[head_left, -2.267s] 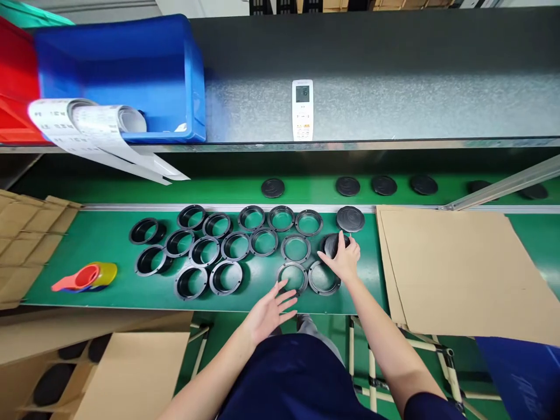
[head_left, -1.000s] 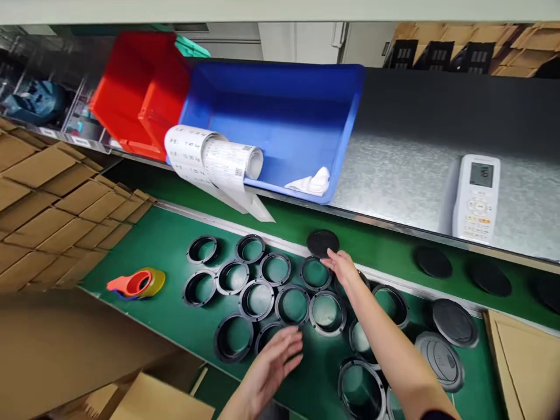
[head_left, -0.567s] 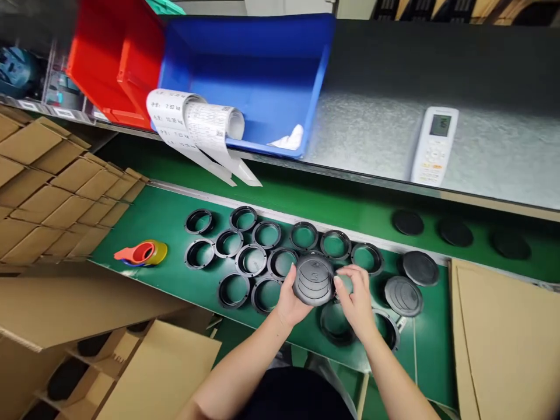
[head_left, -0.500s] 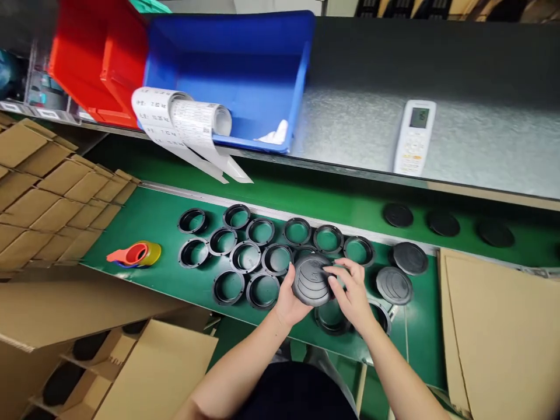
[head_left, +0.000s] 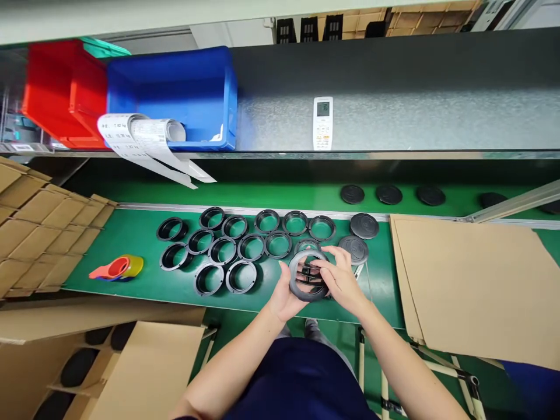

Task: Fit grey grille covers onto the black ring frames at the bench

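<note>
A round black air vent (head_left: 294,274) with slats across its middle is held above the front of the green table. The slats stand open, and gaps show between them. My left hand (head_left: 285,296) is closed round its left and lower rim, thumb on the near side. With bent fingers my right hand (head_left: 345,283) grips the right side, fingertips at the slats; their exact contact is partly hidden. Left of the vent stand several black rings (head_left: 240,276) in loose rows. Two black round vents with shut slats, one (head_left: 364,226) behind the other (head_left: 353,249), lie beyond my right hand.
Flat cardboard sheets (head_left: 472,280) lie to the right, folded cardboard (head_left: 48,216) to the left. Tape rolls (head_left: 131,266) rest at the table's left. A shelf above carries a blue bin (head_left: 231,111), red bin (head_left: 87,99), label roll (head_left: 175,129) and remote control (head_left: 322,123).
The vent's slats have swung from shut to open between my hands. The camera view has turned to the right and levelled.
</note>
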A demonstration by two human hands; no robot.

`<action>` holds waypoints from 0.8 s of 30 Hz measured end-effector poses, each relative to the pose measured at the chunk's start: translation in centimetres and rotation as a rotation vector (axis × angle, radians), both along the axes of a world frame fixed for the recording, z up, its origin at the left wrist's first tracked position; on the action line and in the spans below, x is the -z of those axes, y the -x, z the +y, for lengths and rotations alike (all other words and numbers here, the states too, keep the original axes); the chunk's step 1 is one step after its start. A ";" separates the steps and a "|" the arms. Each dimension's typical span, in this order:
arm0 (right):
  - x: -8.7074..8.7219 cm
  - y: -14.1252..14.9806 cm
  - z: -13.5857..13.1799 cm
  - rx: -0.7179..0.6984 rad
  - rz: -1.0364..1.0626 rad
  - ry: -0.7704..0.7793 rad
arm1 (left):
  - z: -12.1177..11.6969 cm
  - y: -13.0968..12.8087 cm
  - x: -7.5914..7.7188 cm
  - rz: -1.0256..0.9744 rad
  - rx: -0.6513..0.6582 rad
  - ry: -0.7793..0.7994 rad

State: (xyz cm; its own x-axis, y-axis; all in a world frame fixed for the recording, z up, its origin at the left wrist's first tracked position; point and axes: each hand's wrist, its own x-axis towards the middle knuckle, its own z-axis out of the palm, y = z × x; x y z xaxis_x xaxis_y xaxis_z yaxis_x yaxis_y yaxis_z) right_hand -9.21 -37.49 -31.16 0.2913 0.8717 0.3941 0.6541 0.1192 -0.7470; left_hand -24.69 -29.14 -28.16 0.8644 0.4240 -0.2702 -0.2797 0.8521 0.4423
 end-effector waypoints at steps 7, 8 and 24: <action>-0.6 -1.1 -2.3 -0.042 0.072 -0.001 | -2.4 -1.2 0.2 0.021 0.023 0.042; -0.5 -1.1 -2.5 -0.043 0.111 -0.005 | -2.5 -1.3 0.2 0.024 0.022 0.060; 2.8 2.0 -2.3 -0.233 -0.127 -0.001 | -0.6 0.4 2.0 0.117 -0.105 0.167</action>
